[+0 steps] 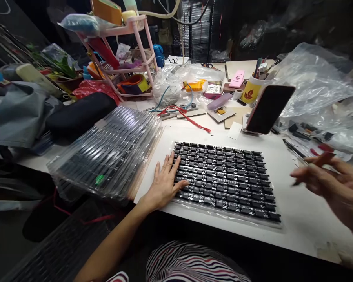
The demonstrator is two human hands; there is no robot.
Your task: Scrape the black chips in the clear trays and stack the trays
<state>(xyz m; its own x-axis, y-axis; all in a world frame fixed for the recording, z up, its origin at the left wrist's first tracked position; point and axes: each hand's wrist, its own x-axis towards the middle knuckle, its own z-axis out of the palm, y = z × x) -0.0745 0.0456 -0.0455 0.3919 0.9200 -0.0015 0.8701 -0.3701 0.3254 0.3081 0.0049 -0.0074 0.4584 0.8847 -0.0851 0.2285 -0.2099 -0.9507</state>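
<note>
A clear plastic tray (217,213) lies on the white work surface, filled with rows of small black parts (223,176) that have pale metal pins. My left hand (164,182) rests on the tray's left edge, fingers spread over the nearest parts. Off to the right of the tray, my right hand (332,182) is raised and slightly blurred. Its fingers close round a red-brown pen-like tool (325,158) with a dark tip pointing down and left; its exact kind is unclear. A slim dark tool (294,150) with a metal end lies just beyond that hand.
Stacked clear trays (106,152) stand left of the work. A phone (269,109) leans on a stand behind, beside a yellow-and-white mug (252,90) of pens. Red cord (191,119), a pink rack (141,51) and crumpled plastic bags (314,78) crowd the back.
</note>
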